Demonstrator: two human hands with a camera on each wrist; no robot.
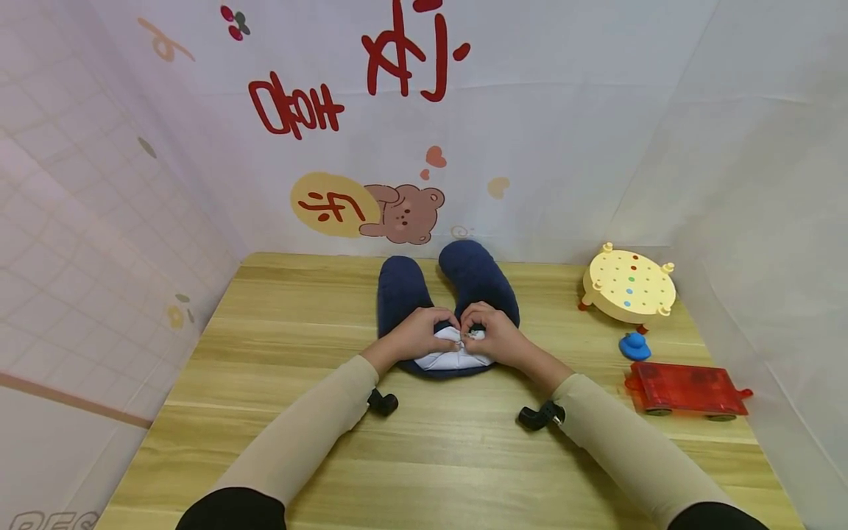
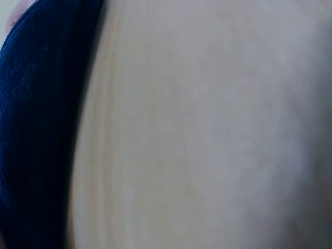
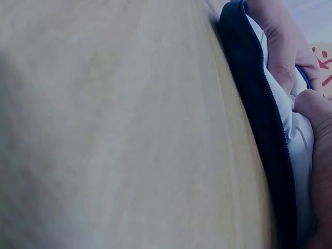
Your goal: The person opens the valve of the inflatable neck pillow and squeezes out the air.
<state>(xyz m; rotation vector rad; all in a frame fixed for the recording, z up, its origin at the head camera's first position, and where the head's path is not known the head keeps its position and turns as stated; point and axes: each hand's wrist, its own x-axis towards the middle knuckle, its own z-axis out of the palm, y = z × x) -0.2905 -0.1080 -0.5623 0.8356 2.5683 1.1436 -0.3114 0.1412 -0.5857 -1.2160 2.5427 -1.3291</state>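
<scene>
A navy blue U-shaped neck pillow lies on the table with its two arms towards the back wall. Its cover is unzipped along the curved front, and the white inner cushion shows through. My left hand pinches the white fabric near the middle between thumb and fingers. Close beside it, my right hand pinches the same fabric, which puckers between the thumbs. In the right wrist view, the zipper teeth run along the navy edge. Mostly navy cover and blurred tabletop fill the left wrist view.
At the right stand a pale yellow round pegged toy, a small blue hat-shaped piece and a translucent red wheeled toy cart. White printed sheets enclose the wooden table at the back and sides.
</scene>
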